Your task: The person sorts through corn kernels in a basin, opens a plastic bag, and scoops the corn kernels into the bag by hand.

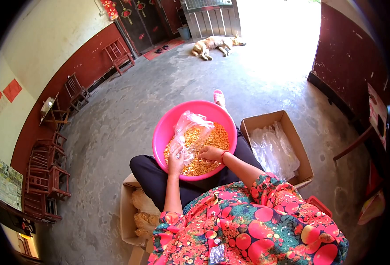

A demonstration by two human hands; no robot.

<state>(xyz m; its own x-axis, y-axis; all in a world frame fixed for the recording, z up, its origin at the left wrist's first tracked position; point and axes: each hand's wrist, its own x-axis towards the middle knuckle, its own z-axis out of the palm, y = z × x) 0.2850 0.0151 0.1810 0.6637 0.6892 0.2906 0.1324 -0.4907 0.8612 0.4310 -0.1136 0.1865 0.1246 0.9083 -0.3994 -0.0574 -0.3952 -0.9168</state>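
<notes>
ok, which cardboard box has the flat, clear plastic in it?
The box on the person's right, beside the pink tub. The box on the left holds bulky, yellowish-brown bundles instead.

This looks like the front room of a home. Wooden chairs line a wall painted cream above and dark red below, with red paper decorations and a printed poster on it. A pair of shoes sits on a red doormat by a dark door, and a dog lies on the bare concrete floor near the bright open doorway.
</notes>
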